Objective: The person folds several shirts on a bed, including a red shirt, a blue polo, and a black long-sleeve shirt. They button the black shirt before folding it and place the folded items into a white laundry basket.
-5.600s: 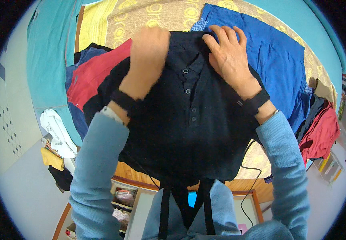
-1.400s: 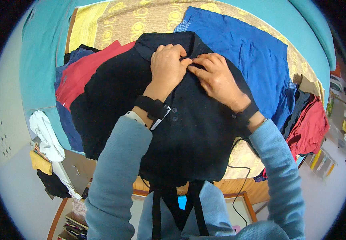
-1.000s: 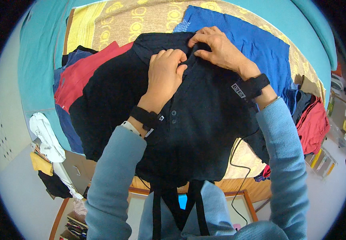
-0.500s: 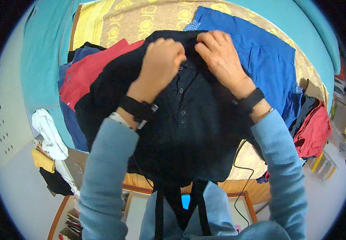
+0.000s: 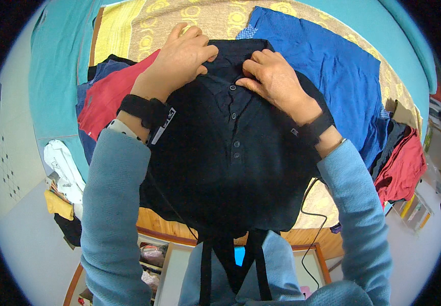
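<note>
A black buttoned shirt (image 5: pixel 200 168) lies spread in front of me, its collar toward the far side and a short row of buttons down the middle. At the left of the collar is my left hand (image 5: pixel 182 58), fingers loosely bent and apart, touching or just above the cloth. Beside the top button, my right hand (image 5: pixel 274 79) has its thumb and fingers closed on the fabric at the collar's right side. The cloth between its fingertips is mostly hidden. Dark bands circle both wrists.
A red garment (image 5: pixel 100 104) and dark blue clothing (image 5: pixel 87 145) lie left of the shirt. Blue ribbed clothing (image 5: pixel 332 66) spreads to its right, with a folded red garment (image 5: pixel 401 163) farther right. Underneath is a patterned tan towel (image 5: pixel 215 18). A black cable (image 5: pixel 312 214) hangs over the near edge.
My left hand has moved left and slightly away from the buttons, its fingers loosening. My right hand has come slightly nearer and left, closer to the top button. The shirt's left part has shifted inward.
</note>
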Demonstrator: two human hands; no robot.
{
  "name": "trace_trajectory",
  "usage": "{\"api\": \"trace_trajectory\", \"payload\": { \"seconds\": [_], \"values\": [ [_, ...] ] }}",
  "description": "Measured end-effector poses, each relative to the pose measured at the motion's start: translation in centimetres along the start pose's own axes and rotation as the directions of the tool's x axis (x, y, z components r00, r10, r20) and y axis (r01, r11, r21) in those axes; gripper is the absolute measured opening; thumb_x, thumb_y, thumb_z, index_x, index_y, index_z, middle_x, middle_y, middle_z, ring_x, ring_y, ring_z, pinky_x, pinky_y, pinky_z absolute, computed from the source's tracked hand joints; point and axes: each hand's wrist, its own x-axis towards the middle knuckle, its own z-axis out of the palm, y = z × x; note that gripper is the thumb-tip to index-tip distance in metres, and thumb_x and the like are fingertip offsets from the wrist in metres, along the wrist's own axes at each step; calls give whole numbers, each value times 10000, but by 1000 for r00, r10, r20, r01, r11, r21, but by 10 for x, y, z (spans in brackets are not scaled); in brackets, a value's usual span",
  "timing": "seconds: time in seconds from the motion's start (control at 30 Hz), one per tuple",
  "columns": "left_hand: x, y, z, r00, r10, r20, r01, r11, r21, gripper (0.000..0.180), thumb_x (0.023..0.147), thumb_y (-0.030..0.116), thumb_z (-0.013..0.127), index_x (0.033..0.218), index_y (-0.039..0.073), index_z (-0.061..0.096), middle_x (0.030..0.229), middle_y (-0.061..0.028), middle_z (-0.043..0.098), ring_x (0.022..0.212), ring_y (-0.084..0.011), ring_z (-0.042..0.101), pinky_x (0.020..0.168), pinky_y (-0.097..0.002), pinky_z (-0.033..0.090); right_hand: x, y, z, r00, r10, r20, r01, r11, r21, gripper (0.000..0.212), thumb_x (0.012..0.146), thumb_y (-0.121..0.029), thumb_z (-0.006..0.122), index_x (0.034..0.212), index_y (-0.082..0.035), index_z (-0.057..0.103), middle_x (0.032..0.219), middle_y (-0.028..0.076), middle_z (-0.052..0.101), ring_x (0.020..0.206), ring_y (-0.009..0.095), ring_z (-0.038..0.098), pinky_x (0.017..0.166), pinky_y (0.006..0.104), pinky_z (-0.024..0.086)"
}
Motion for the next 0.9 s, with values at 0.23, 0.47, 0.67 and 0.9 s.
{"api": "trace_trajectory", "payload": {
  "seconds": [0.23, 0.47, 0.67, 0.9],
  "values": [
    [0, -2, 9, 966, -165, -199, 157, 986, -53, 69, 801, 153, 664, 847, 116, 629, 865, -36, 616, 1017, -233, 540, 1038, -456, 301, 8, -14, 10, 973, 227, 38, -223, 971, -83, 364, 802, -459, 652, 804, -97, 690, 816, 88, 624, 844, 254, 566, 733, 372, 427],
    [-4, 3, 27, 924, -208, -322, 197, 978, -66, 72, 800, 131, 641, 856, 107, 601, 857, -51, 581, 959, -251, 535, 966, -425, 335, 21, -30, 18, 944, 327, 37, -305, 911, -276, 405, 743, -505, 696, 845, -115, 737, 829, 57, 648, 873, 230, 579, 755, 380, 415],
    [-15, -11, 9, 587, -662, -466, 447, 745, -495, 121, 783, 13, 568, 880, 61, 623, 872, -108, 611, 906, -297, 574, 820, -384, 451, 24, -32, 14, 933, 353, 69, -320, 902, -290, 461, 699, -525, 735, 884, -102, 737, 822, 60, 647, 856, 227, 571, 755, 371, 417],
    [-27, 30, 20, 849, -363, -384, 231, 908, -350, 184, 783, 30, 617, 965, 10, 629, 922, -135, 626, 907, -331, 595, 802, -388, 490, 21, -33, 18, 944, 328, 23, -308, 907, -288, 479, 703, -540, 731, 860, -87, 729, 795, 62, 631, 823, 224, 556, 745, 369, 416]
  ]
}}
